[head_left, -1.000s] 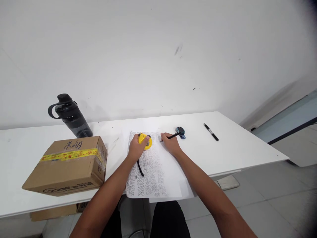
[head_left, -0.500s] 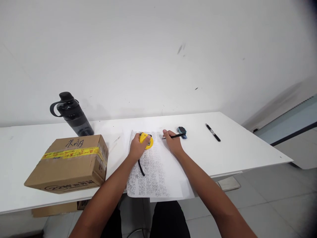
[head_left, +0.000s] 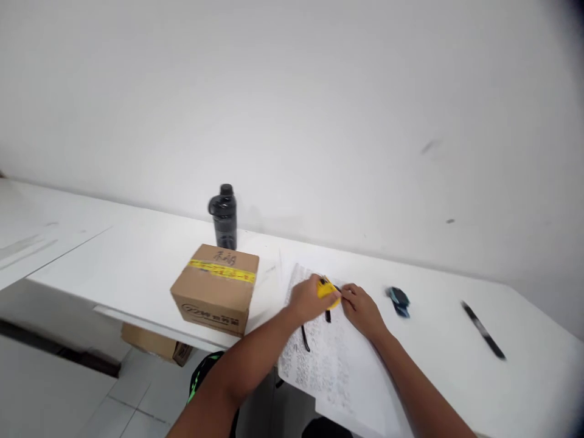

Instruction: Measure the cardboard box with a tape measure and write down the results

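With left hand (head_left: 305,299), clasping yellow tape measure (head_left: 329,288) from its left side, fingers closed over the case. With right hand (head_left: 362,310), meeting the same case at its right edge, fingertips curled in; pinching or merely touching, impossible to tell through the blur. Held between the two hands over printed sheet (head_left: 340,371), long axis roughly from left hand to right hand, right end dipping slightly toward the person; which end carries the blade mouth, too smeared to tell. From under the left hand, black strap (head_left: 305,338) trailing back toward the person across the print. Just below the case, short dark bit (head_left: 327,316), unclear what.

Further right of the right hand, on white table (head_left: 137,261): small dark blue gadget (head_left: 398,300) near, then, well apart, black pen (head_left: 483,330) lying diagonally. Left of the left hand: cardboard box (head_left: 214,291) banded with yellow tape, near; black bottle (head_left: 224,214) upright just behind it. Below the table edge, on the floor, second box (head_left: 148,342).
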Demonstrator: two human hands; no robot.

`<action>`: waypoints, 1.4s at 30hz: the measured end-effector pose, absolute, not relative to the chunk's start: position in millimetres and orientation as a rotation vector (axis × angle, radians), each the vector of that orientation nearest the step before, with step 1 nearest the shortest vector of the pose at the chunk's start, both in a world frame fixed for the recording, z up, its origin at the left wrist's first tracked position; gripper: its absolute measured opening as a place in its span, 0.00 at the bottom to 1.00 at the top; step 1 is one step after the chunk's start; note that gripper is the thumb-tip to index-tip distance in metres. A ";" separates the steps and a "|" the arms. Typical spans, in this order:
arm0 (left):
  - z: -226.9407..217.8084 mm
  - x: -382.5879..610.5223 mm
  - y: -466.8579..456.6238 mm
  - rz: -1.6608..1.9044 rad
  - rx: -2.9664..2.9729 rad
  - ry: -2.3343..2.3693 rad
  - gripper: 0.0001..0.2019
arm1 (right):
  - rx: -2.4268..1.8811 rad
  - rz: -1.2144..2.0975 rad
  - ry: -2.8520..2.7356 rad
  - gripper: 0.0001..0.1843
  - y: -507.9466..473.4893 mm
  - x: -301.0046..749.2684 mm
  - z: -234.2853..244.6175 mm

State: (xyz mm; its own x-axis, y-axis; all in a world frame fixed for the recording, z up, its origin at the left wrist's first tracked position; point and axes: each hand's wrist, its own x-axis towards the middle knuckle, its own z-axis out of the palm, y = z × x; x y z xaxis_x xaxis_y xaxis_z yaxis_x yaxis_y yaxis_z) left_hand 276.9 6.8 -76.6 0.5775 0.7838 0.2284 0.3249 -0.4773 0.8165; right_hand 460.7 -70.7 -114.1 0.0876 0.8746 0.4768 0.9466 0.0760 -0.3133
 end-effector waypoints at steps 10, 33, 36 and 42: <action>-63.2 213.8 -74.4 1.128 2.124 0.519 0.32 | -1.883 0.112 -1.890 0.12 -69.2 418.7 -49.4; 9.3 -8.2 25.2 1.200 1.338 1.116 0.30 | -1.373 0.557 -1.703 0.19 20.5 143.2 55.3; 6.4 -7.1 23.1 1.227 1.348 1.062 0.32 | -1.394 0.491 -1.817 0.22 19.9 142.8 50.0; 4.8 -2.4 25.7 1.221 1.413 1.074 0.25 | -1.439 0.441 -1.876 0.26 23.0 145.5 50.1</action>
State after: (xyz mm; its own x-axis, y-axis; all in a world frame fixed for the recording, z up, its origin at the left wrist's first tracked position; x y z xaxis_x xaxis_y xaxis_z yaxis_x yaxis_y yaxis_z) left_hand -2.4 25.7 4.8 0.1159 0.9802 0.1607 0.0345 -0.1656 0.9856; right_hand 145.5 23.0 50.1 -0.1179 0.9357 0.3325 0.6893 0.3181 -0.6509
